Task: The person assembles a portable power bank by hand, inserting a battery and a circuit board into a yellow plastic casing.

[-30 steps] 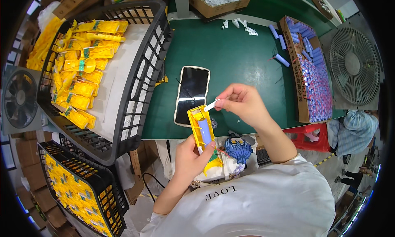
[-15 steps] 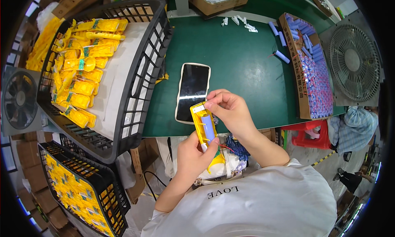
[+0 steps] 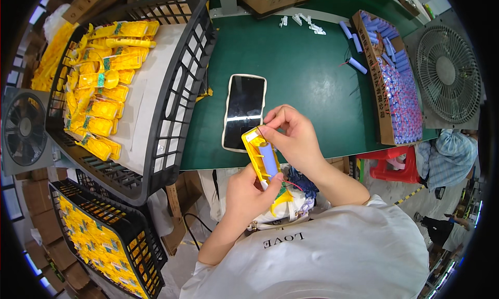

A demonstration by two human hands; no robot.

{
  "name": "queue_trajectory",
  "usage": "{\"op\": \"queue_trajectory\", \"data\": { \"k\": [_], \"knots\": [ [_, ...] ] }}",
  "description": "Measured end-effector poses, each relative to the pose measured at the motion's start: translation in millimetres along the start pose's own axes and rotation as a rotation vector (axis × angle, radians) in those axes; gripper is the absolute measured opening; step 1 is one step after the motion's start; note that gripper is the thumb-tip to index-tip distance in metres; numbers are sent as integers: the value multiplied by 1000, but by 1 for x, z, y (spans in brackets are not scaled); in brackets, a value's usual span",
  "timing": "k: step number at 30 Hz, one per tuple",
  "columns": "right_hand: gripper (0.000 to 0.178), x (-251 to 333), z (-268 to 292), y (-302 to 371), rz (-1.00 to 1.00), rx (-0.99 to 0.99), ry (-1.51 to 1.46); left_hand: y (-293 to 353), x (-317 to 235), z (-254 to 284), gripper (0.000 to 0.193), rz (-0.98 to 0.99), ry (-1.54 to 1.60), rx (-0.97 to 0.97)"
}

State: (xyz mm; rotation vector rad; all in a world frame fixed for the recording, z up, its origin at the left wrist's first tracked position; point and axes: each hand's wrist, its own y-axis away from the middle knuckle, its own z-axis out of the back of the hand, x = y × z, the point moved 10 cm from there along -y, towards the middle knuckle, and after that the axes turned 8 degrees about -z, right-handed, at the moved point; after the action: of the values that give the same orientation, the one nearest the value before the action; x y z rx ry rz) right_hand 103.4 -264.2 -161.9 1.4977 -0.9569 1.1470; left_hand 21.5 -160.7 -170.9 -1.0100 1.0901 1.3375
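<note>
My left hand (image 3: pixel 243 194) grips the lower end of a yellow plastic housing (image 3: pixel 253 149), thumb pressed near the bottom of a blue cylindrical battery (image 3: pixel 268 158) lying inside it. A small white part (image 3: pixel 251 136) sits in the housing's upper end. At that end my right hand (image 3: pixel 294 135) is closed in a pinch on what looks like a thin dark wire (image 3: pixel 259 129); its fingertips partly hide it. From the battery's lower end a red wire (image 3: pixel 294 184) curves out to the right. Just beyond the housing lies a dark-screened phone (image 3: pixel 244 104) in a pale case.
Left of the green table (image 3: pixel 312 91) stands a black basket (image 3: pixel 179 99) of yellow housings, with another full basket (image 3: pixel 138 247) below. A carton (image 3: pixel 382 104) of batteries is at right, loose batteries (image 3: pixel 357 65) beside it. White parts (image 3: pixel 314 29) lie at the back. A fan (image 3: pixel 447 73) stands far right.
The housing has shifted slightly right and tilted a little more, both hands moving with it. The right hand keeps its pinch at the upper end. The whole view has shifted slightly.
</note>
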Motion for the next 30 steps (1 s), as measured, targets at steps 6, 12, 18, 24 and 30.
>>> {"op": "queue_trajectory", "data": {
  "k": [6, 12, 18, 24, 30],
  "knots": [
    [3, 23, -5, -11, 39, 137, 248, 1, 8, -5, 17, 24, 96, 63],
    [14, 23, -34, 8, 185, 904, 724, 21, 13, -35, 18, 195, 315, 444],
    [13, 9, -17, 25, -62, 1160, 753, 38, 19, -58, 18, 310, 385, 635],
    [16, 13, 76, -24, -414, 819, 465, -6, 22, -9, 77, 85, 516, 156],
    [19, 92, 209, -108, -159, 77, -46, 1, 18, 1, 28, 99, 473, 24]
  ]
}}
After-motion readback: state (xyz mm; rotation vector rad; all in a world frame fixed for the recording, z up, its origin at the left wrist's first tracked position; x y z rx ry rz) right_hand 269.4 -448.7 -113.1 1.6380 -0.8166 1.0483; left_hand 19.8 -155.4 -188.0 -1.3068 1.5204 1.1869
